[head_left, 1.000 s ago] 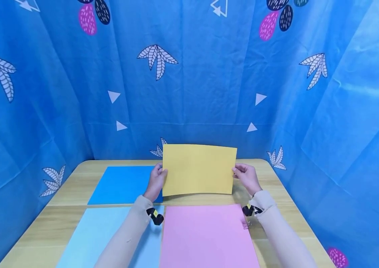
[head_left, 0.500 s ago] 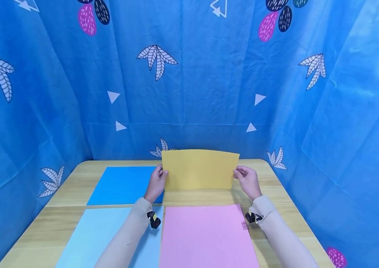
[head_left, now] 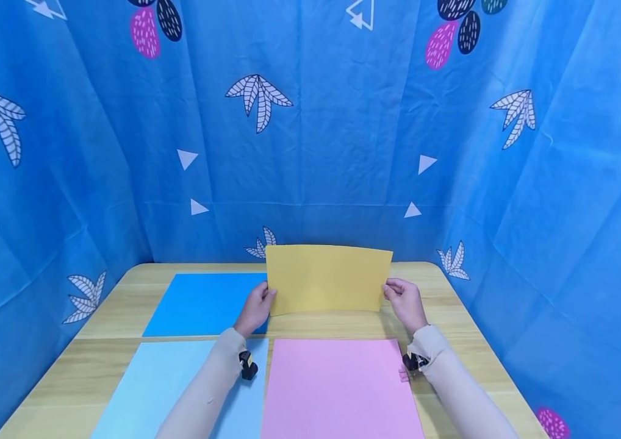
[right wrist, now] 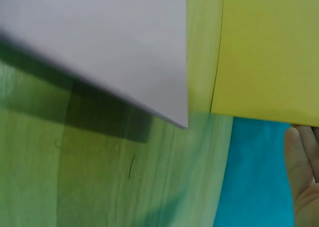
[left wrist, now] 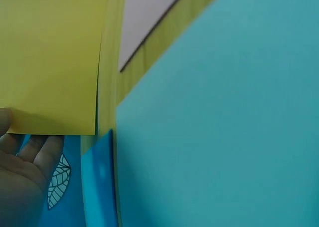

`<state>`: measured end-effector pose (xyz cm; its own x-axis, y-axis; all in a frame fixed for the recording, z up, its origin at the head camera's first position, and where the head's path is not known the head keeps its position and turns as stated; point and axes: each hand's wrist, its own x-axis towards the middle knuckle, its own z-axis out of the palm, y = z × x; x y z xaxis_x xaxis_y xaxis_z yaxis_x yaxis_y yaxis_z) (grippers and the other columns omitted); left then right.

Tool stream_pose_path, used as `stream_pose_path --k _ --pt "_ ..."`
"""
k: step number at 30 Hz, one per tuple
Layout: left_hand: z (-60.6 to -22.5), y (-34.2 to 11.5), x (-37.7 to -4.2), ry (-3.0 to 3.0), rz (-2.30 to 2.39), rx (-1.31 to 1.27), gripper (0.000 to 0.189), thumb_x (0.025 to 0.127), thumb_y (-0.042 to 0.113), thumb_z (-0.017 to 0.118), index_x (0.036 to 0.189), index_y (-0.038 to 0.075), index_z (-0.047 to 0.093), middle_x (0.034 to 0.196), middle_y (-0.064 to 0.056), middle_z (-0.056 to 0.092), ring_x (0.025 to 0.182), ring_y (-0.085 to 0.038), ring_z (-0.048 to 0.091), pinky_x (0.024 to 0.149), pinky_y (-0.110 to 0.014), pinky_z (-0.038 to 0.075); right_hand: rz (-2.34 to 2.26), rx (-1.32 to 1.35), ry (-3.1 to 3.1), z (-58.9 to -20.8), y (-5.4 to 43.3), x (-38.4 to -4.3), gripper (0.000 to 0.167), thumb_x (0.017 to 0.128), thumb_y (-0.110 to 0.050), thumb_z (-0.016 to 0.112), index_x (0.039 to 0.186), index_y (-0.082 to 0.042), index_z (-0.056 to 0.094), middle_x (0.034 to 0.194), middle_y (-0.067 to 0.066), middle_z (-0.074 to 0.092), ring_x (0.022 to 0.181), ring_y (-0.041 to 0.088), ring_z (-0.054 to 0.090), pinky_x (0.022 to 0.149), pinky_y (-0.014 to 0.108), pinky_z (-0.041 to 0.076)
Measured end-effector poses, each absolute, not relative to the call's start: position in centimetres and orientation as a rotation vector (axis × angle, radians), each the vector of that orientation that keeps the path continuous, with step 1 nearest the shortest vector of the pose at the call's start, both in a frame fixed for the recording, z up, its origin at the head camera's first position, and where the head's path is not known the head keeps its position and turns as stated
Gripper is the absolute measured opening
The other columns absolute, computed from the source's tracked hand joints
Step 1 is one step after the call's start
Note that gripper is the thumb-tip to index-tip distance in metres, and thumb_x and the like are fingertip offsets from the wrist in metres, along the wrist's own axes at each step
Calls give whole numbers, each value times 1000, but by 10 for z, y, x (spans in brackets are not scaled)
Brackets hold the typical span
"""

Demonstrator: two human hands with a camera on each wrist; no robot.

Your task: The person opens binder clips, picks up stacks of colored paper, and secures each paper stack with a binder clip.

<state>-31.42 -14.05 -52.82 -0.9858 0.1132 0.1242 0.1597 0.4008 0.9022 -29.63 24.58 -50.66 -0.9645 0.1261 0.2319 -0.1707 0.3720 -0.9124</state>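
A yellow sheet (head_left: pixel 328 278) is held up, tilted toward the head camera, near the back of the table, its top edge slightly bowed. My left hand (head_left: pixel 255 306) pinches its left edge, thumb in front and fingers behind, as the left wrist view shows with the hand (left wrist: pixel 27 169) at the sheet's (left wrist: pixel 52 57) edge. At the opposite edge my right hand (head_left: pixel 405 302) pinches the sheet between thumb and fingers. In the right wrist view, fingers (right wrist: pixel 297 162) reach behind the yellow sheet (right wrist: pixel 269 52).
A blue sheet (head_left: pixel 201 305) lies at the back left of the wooden table (head_left: pixel 69 372). In front are a light blue sheet (head_left: pixel 151 384) and a pink sheet (head_left: pixel 340 387), side by side. A blue patterned curtain (head_left: pixel 310 152) surrounds the table.
The yellow sheet has tipped and come lower, so it looks shorter than a second ago. Both hands have moved slightly down, still holding its side edges.
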Motion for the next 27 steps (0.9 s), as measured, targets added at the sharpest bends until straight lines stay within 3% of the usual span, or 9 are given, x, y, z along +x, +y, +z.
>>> stream_pose_path --k 5,11,12,15,19,23,27 --pt "-526 -146 -315 -2577 -1660 -268 34 111 23 48 139 5 58 87 -16 59 72 -24 53 62 -28 41 1634 60 -2388 -498 243 -294 28 102 -4 61 124 14 65 119 34 70 108 43 73 86 31 64" --pt "-512 -150 -311 -2538 -1697 -282 34 111 23 50 138 6 60 76 -6 52 66 -17 46 58 -25 39 1709 125 -2348 -484 244 -296 27 102 0 61 122 18 64 114 38 70 81 9 75 81 35 65" --pt "-509 -151 -310 -2532 -1703 -292 33 111 24 50 137 5 60 76 -5 51 65 -17 46 58 -25 39 1715 129 -2347 -486 246 -299 28 102 0 61 122 18 64 114 38 70 77 3 73 78 31 65" --pt "-504 -157 -309 -2530 -1743 -274 35 110 27 53 135 5 61 82 -5 63 67 -15 52 60 -24 42 1749 117 -2366 -480 246 -299 31 102 -1 61 125 19 62 114 38 70 74 3 73 75 30 65" --pt "-498 -163 -306 -2532 -1851 -166 43 108 32 55 141 5 58 106 -13 76 76 -14 66 63 -23 51 1805 47 -2414 -473 244 -295 34 102 -5 63 128 16 61 115 33 72 74 4 72 75 30 65" --pt "-497 -167 -301 -2524 -1952 -31 50 106 37 58 144 5 56 121 -18 75 85 -15 74 72 -28 62 1893 -6 -2433 -469 242 -291 38 101 -7 64 132 16 59 111 25 76 74 4 71 76 28 65" --pt "-501 -168 -294 -2518 -1998 81 52 104 38 62 144 5 57 123 -17 75 87 -15 76 77 -32 65 2011 -44 -2433 -472 243 -287 42 102 -9 63 134 17 56 101 10 78 76 5 71 76 26 64"
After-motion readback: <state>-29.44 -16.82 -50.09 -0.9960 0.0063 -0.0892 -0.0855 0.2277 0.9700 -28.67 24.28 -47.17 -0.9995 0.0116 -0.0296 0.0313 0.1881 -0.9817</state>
